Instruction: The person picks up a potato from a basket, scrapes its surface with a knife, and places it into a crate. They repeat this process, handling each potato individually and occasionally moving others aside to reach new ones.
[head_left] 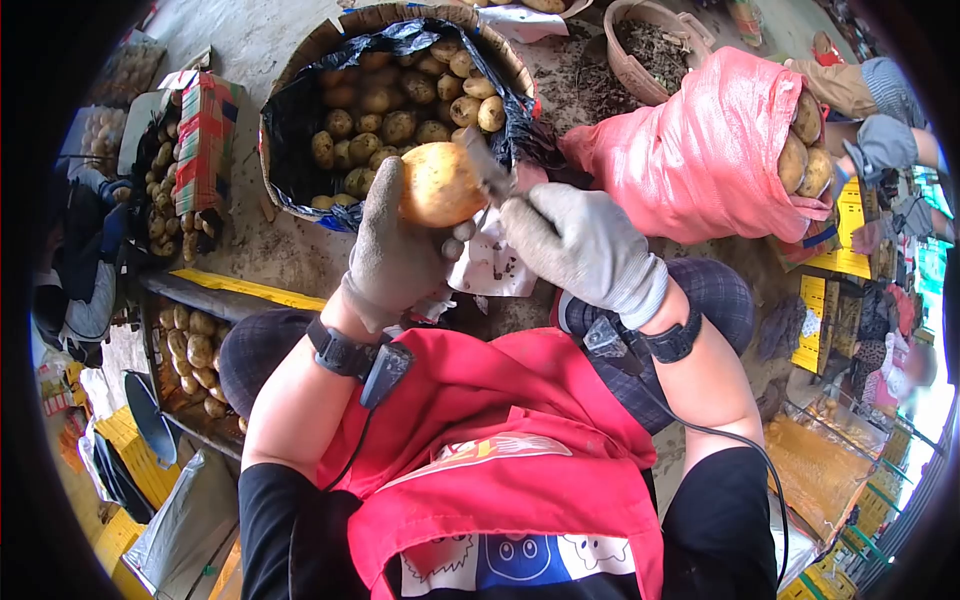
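Observation:
My left hand (393,250), in a grey work glove, is closed around a large yellow potato (436,185) and holds it up in front of me. My right hand (578,240), gloved too, grips a small knife (484,165). Its blade lies against the right side of the potato; the handle is mostly hidden in my fingers. Just beyond both hands stands a round basket (285,85) lined with black plastic, with many potatoes (400,125) in it.
A pink sack (690,150) of potatoes lies at the right, near a pinkish tub (622,60) of dark scraps. More potatoes (195,350) fill a container by my left knee. A red-and-green box (205,145) stands at the left. Other people (85,250) are at both sides.

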